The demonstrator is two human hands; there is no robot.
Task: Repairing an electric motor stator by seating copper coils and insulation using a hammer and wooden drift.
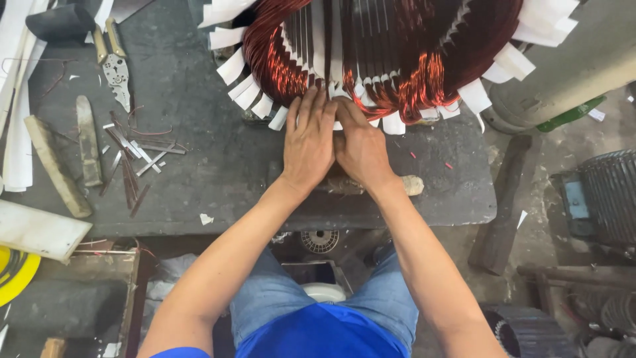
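Observation:
A large motor stator (377,46) with copper wire coils and white insulating paper strips sticking out lies at the far edge of the dark workbench (218,166). My left hand (309,142) and my right hand (361,149) lie side by side, palms down, fingers pressed against the coil's near rim. The fingertips reach in between the paper strips and the copper winding (285,66). Whether either hand pinches a strip or wire is hidden by the fingers.
Pliers (114,63), a flat file (87,139), a wooden stick (56,166) and several thin metal strips (132,159) lie on the bench's left. White paper sheets (16,126) are at far left. Motor housings (609,195) stand on the floor at right.

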